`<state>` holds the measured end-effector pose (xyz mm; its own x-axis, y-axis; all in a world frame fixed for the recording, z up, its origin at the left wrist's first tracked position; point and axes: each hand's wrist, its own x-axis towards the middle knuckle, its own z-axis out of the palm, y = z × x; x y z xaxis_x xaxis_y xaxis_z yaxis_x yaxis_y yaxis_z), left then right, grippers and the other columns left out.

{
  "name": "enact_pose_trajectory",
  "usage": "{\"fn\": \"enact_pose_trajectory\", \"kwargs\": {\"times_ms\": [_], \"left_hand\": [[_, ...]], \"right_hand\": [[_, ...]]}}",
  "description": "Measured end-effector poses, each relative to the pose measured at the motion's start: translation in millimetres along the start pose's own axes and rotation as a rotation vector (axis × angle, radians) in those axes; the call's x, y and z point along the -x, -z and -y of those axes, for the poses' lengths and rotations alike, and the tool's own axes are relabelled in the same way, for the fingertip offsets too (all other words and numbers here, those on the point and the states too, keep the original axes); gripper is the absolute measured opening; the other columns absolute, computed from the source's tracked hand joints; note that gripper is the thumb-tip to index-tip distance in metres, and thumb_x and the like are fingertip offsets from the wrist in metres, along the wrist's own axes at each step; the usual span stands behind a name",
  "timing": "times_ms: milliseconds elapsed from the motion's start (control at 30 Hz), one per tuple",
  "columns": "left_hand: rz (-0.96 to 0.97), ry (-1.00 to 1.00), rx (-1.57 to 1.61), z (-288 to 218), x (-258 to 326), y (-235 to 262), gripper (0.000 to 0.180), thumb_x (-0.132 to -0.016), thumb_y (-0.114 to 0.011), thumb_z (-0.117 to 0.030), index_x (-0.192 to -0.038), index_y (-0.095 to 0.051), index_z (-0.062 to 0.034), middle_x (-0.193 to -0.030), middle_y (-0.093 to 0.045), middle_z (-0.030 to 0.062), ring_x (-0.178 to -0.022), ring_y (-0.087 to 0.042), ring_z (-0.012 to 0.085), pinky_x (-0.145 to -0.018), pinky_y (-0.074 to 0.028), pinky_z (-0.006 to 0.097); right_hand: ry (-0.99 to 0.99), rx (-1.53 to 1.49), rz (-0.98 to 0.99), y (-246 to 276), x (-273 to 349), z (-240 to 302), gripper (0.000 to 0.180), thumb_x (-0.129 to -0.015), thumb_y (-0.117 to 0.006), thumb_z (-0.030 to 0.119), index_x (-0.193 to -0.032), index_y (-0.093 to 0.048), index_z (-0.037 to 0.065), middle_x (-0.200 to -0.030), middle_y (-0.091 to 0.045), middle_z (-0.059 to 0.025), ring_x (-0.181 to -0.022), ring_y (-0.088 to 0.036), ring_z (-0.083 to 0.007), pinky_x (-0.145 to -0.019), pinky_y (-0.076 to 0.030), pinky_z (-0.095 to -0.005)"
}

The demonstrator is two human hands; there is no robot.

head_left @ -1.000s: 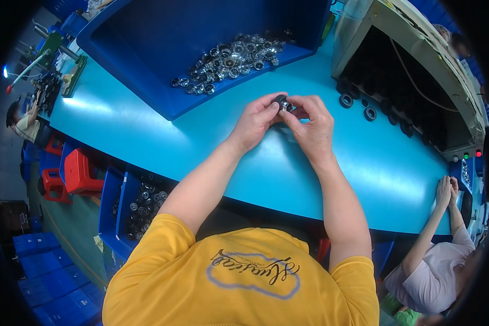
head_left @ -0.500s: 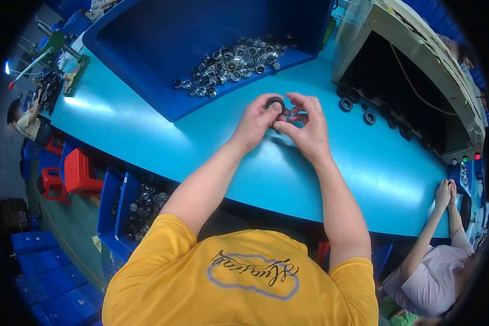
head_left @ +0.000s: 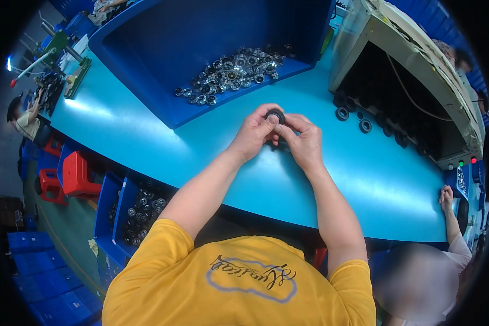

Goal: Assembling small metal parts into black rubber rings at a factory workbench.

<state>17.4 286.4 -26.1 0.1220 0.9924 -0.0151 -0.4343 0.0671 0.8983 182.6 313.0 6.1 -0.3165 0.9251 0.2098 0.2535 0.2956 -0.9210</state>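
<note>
Over the middle of the table, my left hand [head_left: 248, 137] grips a small black tyre [head_left: 277, 113], its thumb pressed on the near side. My right hand [head_left: 305, 145] is closed against the same tyre, thumb and fingertips pinching at its right edge. What sits inside the ring is partly hidden by the thumbs. Beyond my hands, shiny silver wheel hubs [head_left: 236, 70] lie heaped in a large tilted blue bin [head_left: 141, 65]. Loose black tyres [head_left: 365, 126] lie to the right.
A cream-coloured machine housing [head_left: 358, 41] with a dark opening stands on the blue table [head_left: 212, 155] at right. Blue crates with wheels [head_left: 138, 217] and red stools [head_left: 80, 176] are at lower left. A co-worker's hand [head_left: 446, 196] rests by the table's right end.
My right hand's raised fingers have come down and closed onto the tyre. Both hands have moved slightly nearer to me. The co-worker at right has leaned in, and only one hand shows.
</note>
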Motion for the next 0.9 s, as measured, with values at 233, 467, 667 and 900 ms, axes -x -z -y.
{"fn": "enact_pose_trajectory", "kwargs": {"times_ms": [233,467,667,900], "left_hand": [[0.02,0.002,-0.051,-3.8,-0.2,-8.3,0.046,-0.104,-0.06,-0.036,-0.139,-0.051,-0.0083,-0.104,-0.061,0.0021,-0.086,-0.06,0.0121,-0.077,-0.054,0.028],[-0.131,-0.157,-0.253,4.2,0.1,-7.8,0.037,-0.101,-0.066,-0.025,-0.133,-0.059,-0.0069,-0.1,-0.063,-0.0011,-0.081,-0.057,0.0081,-0.071,-0.049,0.024],[-0.2,-0.264,-0.385,4.6,4.7,-13.5,0.034,-0.101,-0.067,-0.023,-0.13,-0.063,-0.0063,-0.1,-0.066,-0.0018,-0.084,-0.058,0.0068,-0.069,-0.05,0.024],[-0.086,-0.117,-0.322,-4.1,4.6,-11.2,0.044,-0.1,-0.067,-0.024,-0.14,-0.057,-0.0064,-0.109,-0.066,-0.0001,-0.091,-0.061,0.009,-0.073,-0.053,0.025]], "right_hand": [[-0.092,-0.172,0.068,10.1,-8.9,-16.3,0.027,-0.086,-0.08,0.017,-0.108,-0.078,0.002,-0.105,-0.072,-0.01,-0.095,-0.068,-0.0211,-0.084,-0.054,-0.0326],[-0.154,-0.274,0.057,4.7,-6.0,-5.5,0.034,-0.087,-0.081,0.025,-0.115,-0.077,0.005,-0.106,-0.072,-0.0097,-0.098,-0.066,-0.0192,-0.089,-0.051,-0.0317],[-0.159,-0.291,-0.006,-4.5,1.4,-9.9,0.034,-0.089,-0.08,0.024,-0.117,-0.077,0.006,-0.101,-0.073,-0.0087,-0.093,-0.066,-0.0173,-0.084,-0.052,-0.0312],[-0.347,-0.626,0.084,-3.0,-4.4,-17.9,0.036,-0.097,-0.07,0.024,-0.122,-0.069,-0.002,-0.1,-0.072,-0.0085,-0.089,-0.067,-0.0135,-0.074,-0.056,-0.0247]]}}
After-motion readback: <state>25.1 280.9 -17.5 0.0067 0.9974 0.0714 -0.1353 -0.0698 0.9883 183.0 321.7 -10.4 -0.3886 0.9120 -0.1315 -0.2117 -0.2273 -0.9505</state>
